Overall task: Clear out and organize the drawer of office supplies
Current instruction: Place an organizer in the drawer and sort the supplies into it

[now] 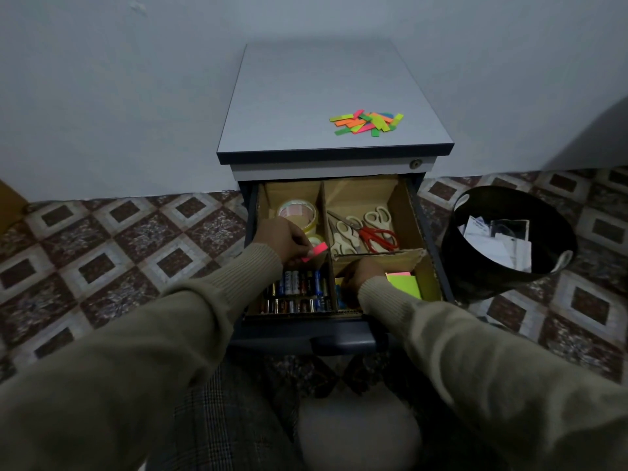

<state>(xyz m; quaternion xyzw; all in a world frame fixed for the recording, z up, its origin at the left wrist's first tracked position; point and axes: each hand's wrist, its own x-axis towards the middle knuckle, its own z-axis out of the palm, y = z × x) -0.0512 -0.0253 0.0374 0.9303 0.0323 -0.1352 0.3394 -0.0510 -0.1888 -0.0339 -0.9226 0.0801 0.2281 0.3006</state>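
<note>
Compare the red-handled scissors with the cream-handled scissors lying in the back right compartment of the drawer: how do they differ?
The red-handled scissors have thin, open wire-like handle loops; the cream-handled scissors have thicker, solid-looking loops. There is one red pair, while the cream ones appear to number at least two, another lying behind. The red pair sits nearer the front divider. All lie flat in the same cardboard compartment, handles toward the front or right.

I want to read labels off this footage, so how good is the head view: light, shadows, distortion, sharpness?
Head view: dim and bluish overall; wide-angle bending curves the cabinet top and the floor edges; the sleeves fill the lower frame, soft and close; the batteries lie in shade, labels unreadable; the pink strip in the left hand and the coloured strips stay vivid; the bin interior is dark.
</note>
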